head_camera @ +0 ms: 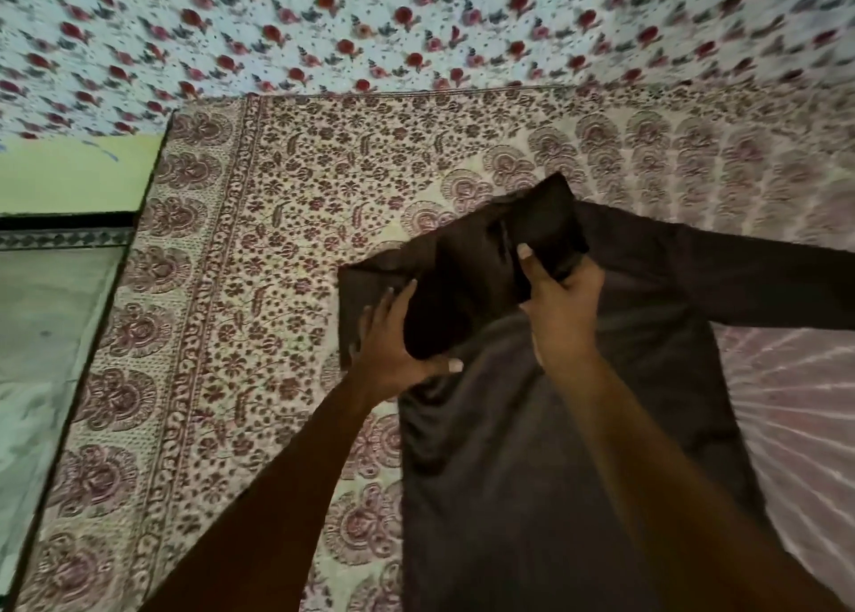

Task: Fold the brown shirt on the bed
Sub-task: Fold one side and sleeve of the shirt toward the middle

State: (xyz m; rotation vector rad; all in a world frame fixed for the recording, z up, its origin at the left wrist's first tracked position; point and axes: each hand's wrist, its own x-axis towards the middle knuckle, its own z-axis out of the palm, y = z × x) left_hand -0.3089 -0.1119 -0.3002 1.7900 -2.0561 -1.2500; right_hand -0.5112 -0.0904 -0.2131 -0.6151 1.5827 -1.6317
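Note:
The dark brown shirt [532, 463] lies spread on the patterned bed sheet [259, 250], its body running toward me and one sleeve [749, 283] stretched out to the right. The left sleeve part is lifted off the bed and doubled over the shirt's upper body. My left hand [393, 348] grips the lower edge of that lifted fold, thumb on top. My right hand [562, 301] pinches the fold's upper right part, thumb pointing up over the cloth.
A floral cloth with red roses [416, 24] covers the far side behind the bed. The bed's left edge [115, 287] drops to a grey floor [41, 334], and a green surface [78, 176] sits beyond it.

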